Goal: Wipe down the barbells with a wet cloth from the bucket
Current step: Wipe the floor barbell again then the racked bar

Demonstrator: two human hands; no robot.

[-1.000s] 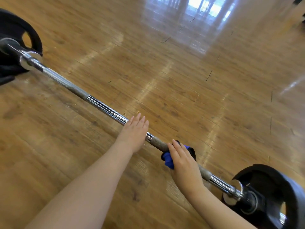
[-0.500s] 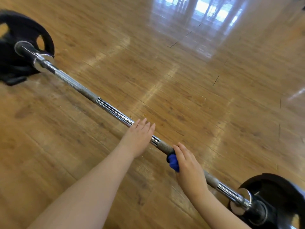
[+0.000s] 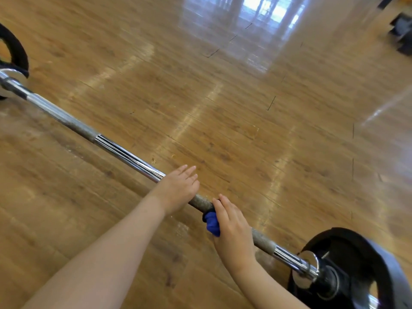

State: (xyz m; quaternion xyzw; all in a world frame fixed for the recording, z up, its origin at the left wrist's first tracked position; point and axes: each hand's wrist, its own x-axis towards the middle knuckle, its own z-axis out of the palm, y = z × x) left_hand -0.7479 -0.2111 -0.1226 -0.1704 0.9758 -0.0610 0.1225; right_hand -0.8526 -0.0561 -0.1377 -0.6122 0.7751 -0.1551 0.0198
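Wiping: the right hand (image 3: 234, 237) holds the blue cloth (image 3: 211, 224) wrapped on the barbell (image 3: 124, 153); fingers curl over it
Change: the cloth has slid up the rough part, closer to the left hand (image 3: 178, 188)
Left hand: flat on the bar; fingers straight, gripping nothing
Meaning: this part near the black plate (image 3: 347, 259) looks wiped; the long shiny part is left

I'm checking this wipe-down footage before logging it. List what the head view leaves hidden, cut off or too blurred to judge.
- Bucket: nowhere in the head view.
- Blue cloth: mostly covered by the right hand; wetness unreadable.
- Bar under the left hand: covered by the palm.
- Left weight plate: cut off by the frame's left edge.
- Right weight plate: cut by the bottom edge.
- Dark objects top right: blurred, unidentifiable.
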